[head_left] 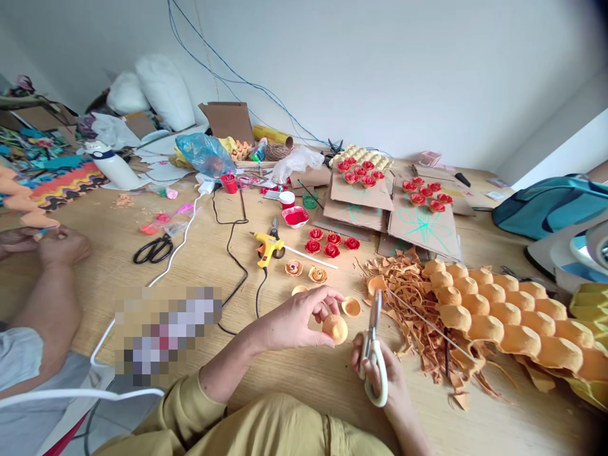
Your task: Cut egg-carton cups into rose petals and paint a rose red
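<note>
My left hand [297, 320] is closed round a small orange egg-carton cup [335, 329], held just above the wooden table [204, 304]. My right hand [382, 373] grips white-handled scissors [373, 345], blades upright and pointing away from me, a little right of the cup. An open cut cup [351, 306] lies on the table between the two hands. Just beyond the blades sits a heap of orange carton scraps [408, 297].
An orange egg carton [517, 323] lies at right. A yellow glue gun [266, 246], red paper roses [331, 244], a red paint dish [295, 216] and black scissors [152, 249] lie ahead. Cardboard sheets with roses [422, 218] sit farther back. Another person's hands [57, 247] work at left.
</note>
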`<action>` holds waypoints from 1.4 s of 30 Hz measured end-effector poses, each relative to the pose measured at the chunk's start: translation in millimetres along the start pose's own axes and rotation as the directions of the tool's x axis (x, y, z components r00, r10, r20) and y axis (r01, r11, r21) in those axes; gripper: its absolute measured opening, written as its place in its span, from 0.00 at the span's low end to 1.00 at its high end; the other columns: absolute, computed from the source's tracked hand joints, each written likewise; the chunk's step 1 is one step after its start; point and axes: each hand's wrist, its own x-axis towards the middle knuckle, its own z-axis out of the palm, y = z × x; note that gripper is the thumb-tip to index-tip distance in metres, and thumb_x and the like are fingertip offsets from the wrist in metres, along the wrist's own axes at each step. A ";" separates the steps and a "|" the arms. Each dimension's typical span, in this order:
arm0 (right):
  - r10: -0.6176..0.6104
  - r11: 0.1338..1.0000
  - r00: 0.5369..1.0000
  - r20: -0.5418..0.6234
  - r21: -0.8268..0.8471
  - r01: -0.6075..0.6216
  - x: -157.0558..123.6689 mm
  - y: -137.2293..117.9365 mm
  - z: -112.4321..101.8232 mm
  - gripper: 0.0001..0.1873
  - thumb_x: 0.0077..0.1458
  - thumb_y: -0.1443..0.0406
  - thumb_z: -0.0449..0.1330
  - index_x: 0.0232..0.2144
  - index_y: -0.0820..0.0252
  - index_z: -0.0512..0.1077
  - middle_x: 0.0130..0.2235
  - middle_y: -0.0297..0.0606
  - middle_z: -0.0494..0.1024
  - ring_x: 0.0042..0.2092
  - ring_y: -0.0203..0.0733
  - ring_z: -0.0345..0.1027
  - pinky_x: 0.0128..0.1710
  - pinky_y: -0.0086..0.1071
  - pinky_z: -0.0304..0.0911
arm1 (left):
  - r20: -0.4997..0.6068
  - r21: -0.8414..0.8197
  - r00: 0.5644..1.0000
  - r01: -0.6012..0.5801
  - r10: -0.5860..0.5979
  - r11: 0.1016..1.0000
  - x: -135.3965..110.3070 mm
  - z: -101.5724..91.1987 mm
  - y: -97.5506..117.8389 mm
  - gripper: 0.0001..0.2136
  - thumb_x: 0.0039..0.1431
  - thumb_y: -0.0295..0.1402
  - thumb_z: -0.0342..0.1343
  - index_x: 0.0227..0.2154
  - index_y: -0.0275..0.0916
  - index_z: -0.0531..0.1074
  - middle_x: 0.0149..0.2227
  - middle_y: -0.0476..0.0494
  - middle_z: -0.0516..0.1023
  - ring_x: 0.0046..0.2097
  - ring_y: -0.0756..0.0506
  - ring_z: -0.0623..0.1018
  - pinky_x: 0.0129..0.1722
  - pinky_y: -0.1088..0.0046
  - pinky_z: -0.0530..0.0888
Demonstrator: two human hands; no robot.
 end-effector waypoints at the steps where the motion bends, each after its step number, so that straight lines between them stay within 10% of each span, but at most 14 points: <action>1: -0.005 0.999 1.000 -0.025 0.033 0.006 1.2 -0.4 -0.8 0.21 0.56 0.49 0.62 0.44 0.56 0.70 0.33 0.37 0.75 0.30 0.38 0.64 0.29 0.30 0.60 | 0.044 0.012 0.999 -0.024 0.023 1.000 -0.1 1.6 2.4 0.28 0.49 0.28 0.67 0.54 0.42 0.66 0.46 0.43 0.77 0.42 0.48 0.78 0.45 0.71 0.73; 9: -0.019 0.997 0.986 -0.164 0.073 0.031 5.7 1.5 -4.6 0.22 0.51 0.50 0.67 0.41 0.56 0.70 0.32 0.36 0.75 0.32 0.41 0.67 0.32 0.33 0.65 | 0.157 0.067 0.972 -0.184 0.172 0.981 4.8 21.6 2.9 0.34 0.52 0.15 0.52 0.62 0.46 0.62 0.54 0.43 0.77 0.53 0.46 0.77 0.55 0.70 0.69; 26: -0.093 0.989 0.951 -0.294 -0.134 0.055 -5.1 -6.0 2.8 0.15 0.54 0.55 0.65 0.39 0.56 0.69 0.32 0.34 0.74 0.30 0.38 0.67 0.31 0.31 0.65 | 0.029 -0.413 0.999 0.025 -0.014 0.911 3.5 54.8 -20.8 0.17 0.58 0.30 0.59 0.51 0.39 0.69 0.46 0.39 0.76 0.46 0.44 0.77 0.48 0.67 0.74; 37: -0.083 0.991 0.973 -0.215 -0.121 0.058 -5.4 -9.5 4.0 0.17 0.54 0.54 0.65 0.41 0.56 0.69 0.35 0.37 0.75 0.34 0.41 0.69 0.35 0.32 0.68 | -0.053 -0.300 0.998 0.022 -0.040 0.954 2.2 48.4 -15.3 0.25 0.54 0.28 0.63 0.55 0.43 0.67 0.41 0.44 0.75 0.43 0.47 0.76 0.47 0.68 0.72; 42: -0.104 0.993 0.987 -0.125 -0.062 0.097 -2.4 -11.3 3.6 0.20 0.58 0.49 0.61 0.43 0.55 0.68 0.34 0.36 0.73 0.34 0.41 0.66 0.36 0.33 0.64 | -0.099 -0.492 0.992 0.022 -0.081 0.870 6.1 44.4 -20.3 0.23 0.54 0.31 0.65 0.53 0.40 0.68 0.40 0.45 0.74 0.40 0.49 0.75 0.42 0.73 0.72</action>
